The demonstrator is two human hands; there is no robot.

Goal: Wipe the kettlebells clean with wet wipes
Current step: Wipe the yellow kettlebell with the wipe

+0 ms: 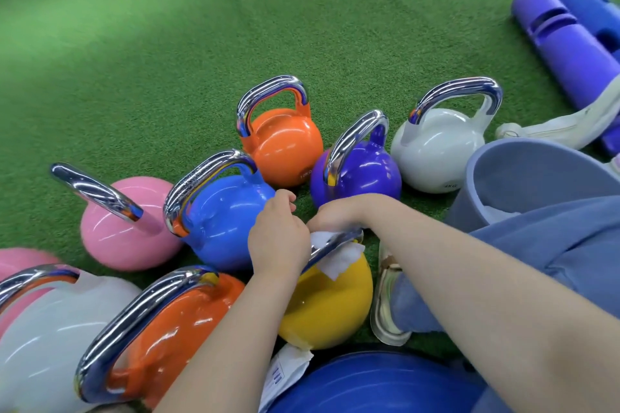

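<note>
At the lower left edge of the frame a pink kettlebell [18,261] peeks from behind a white kettlebell [50,339], and just right of that stands a large orange kettlebell [174,322] with a chrome handle. Above them, left of centre, another pink kettlebell [131,228] lies tilted on the green turf floor [167,43], next to a blue kettlebell [224,221]. Behind the blue one sits a smaller orange kettlebell [285,144]. In the lower centre the left hand [278,241] has its fingers curled round the chrome handle of the yellow kettlebell [325,305], which stands on the floor between the large orange one and a shoe [385,305]. The right hand [335,214] grips the same handle further along, its fingers clenched over a white wet wipe [339,258] pressed against the metal. Behind the hands stands a purple kettlebell [362,174], and right of it a second white kettlebell [436,147]. A grey-blue bucket [523,171] stands at the right, and purple and blue rollers [570,37] lie in the upper right corner.
</note>
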